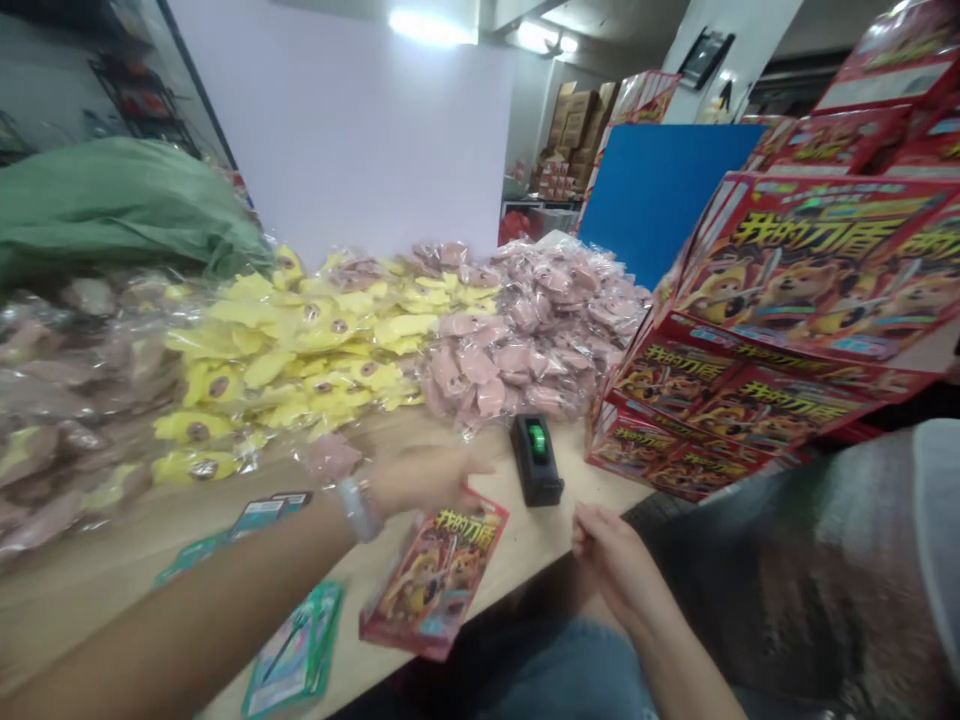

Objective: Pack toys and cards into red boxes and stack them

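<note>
My left hand (420, 485), smeared by motion, reaches across the table to the top end of a flat red box (439, 580) with yellow lettering and cartoon animals. Whether its fingers grip the box or only pass over it, I cannot tell. The box's lower end lies at the table's front edge. My right hand (609, 548) hovers past that edge with its fingers curled together; anything in them is too small to see. Between the hands, a black tape dispenser (536, 460) with a green roll core stands on the table.
Bagged yellow plush pieces (300, 350) and bagged pink ones (525, 340) are heaped along the back. Green-edged card packs (296, 650) lie under my left forearm. Red display boxes (817, 270) are stacked at the right. A green sack (120, 200) sits at the back left.
</note>
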Tool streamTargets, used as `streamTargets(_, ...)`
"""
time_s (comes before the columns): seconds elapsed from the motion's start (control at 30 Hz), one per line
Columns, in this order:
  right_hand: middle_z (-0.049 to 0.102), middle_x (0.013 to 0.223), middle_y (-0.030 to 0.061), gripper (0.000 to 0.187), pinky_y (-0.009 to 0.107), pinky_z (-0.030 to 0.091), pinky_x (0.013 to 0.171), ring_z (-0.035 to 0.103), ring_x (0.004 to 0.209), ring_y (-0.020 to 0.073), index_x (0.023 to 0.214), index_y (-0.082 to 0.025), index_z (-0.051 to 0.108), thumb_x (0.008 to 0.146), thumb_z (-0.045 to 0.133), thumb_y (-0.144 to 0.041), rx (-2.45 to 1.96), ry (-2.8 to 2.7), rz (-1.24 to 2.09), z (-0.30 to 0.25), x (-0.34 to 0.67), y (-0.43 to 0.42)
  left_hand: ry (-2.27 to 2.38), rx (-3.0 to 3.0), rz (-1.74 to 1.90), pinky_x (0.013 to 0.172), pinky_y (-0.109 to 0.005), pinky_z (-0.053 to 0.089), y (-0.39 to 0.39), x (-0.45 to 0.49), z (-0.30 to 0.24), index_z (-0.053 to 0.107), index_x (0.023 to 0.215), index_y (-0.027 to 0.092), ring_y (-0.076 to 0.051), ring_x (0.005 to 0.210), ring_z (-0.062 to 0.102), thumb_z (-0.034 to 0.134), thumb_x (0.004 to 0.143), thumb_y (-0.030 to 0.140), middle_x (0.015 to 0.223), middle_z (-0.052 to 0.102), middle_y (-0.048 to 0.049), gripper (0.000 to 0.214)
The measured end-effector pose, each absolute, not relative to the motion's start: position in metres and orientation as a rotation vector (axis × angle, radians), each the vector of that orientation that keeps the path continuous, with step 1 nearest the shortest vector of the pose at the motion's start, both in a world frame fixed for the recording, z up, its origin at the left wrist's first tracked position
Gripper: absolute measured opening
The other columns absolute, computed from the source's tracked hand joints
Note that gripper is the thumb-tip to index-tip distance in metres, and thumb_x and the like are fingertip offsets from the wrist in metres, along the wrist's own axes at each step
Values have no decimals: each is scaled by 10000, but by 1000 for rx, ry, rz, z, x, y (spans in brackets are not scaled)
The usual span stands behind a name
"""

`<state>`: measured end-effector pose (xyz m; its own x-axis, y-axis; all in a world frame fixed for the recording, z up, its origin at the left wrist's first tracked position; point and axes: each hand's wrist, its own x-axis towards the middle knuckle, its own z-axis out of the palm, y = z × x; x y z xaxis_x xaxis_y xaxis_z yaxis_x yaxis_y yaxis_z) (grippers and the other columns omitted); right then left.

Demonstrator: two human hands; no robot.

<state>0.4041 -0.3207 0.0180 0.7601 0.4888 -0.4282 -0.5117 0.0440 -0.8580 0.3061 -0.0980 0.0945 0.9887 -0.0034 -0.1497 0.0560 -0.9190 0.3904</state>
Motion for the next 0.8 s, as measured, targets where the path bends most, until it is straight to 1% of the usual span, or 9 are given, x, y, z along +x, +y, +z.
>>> streamTargets(0.07,499,514,-42,346,173,332,493,407,499,65,603,-153,542,564,757,-422,-1317,-8,770,23,406,-320,-89,2855,-472,643,-251,462,-102,344,96,327,1341,256,-216,739,629,725,599,295,903,682,-64,843)
streamTargets(0.13,494,519,-42,328,180,329,500,402,503,67,601,-156,535,612,729,-420,-1301,-37,775,26,406,-318,-124,2965,-715,681,-322,467,-111,381,91,129,1401,237,-284,816,626,791,508,268,1000,661,-140,1111)
streamTargets(0.23,486,536,-42,316,184,319,511,395,515,68,602,-156,525,676,682,-420,-1264,-64,781,25,406,-316,-52,3006,-935,703,-386,468,-123,425,80,116,1402,197,-338,849,619,850,366,236,1027,647,-197,1270)
streamTargets(0.33,490,564,-42,304,184,311,517,397,521,64,621,-156,524,702,663,-413,-1245,-60,817,20,410,-315,-9,3008,-1067,711,-387,476,-126,447,75,46,1401,123,-334,868,620,846,369,268,1049,630,-227,1314)
streamTargets(0.47,506,585,-36,282,185,308,516,413,520,64,677,-154,550,703,662,-411,-1220,-15,886,8,419,-312,-28,3052,-1055,681,-370,484,-119,450,73,-60,1381,39,-338,875,616,800,473,322,1047,616,-262,1282)
streamTargets(0.53,510,588,-30,279,186,312,516,420,530,68,694,-150,567,702,663,-412,-1200,-6,897,1,422,-311,-100,3096,-984,668,-369,480,-116,445,71,-103,1385,101,-329,851,622,739,577,342,1027,632,-229,1191)
streamTargets(0.63,512,585,-24,294,186,317,516,419,535,70,715,-142,591,698,663,-427,-1190,10,927,-3,424,-309,-206,3141,-930,656,-375,470,-114,441,66,-34,1401,220,-323,811,629,678,657,310,983,651,-181,1034)
streamTargets(0.7,516,585,-25,306,184,318,513,416,535,70,750,-145,607,687,669,-438,-1193,19,933,-2,423,-307,-223,3147,-947,628,-375,469,-112,442,62,-8,1405,205,-332,776,629,691,637,321,946,656,-190,1045)
streamTargets(0.8,520,581,-28,344,182,311,508,416,528,70,798,-146,620,653,689,-451,-1231,40,903,-3,423,-303,-226,3130,-979,600,-362,468,-109,449,60,-59,1397,136,-334,759,628,717,593,374,936,654,-212,1143)
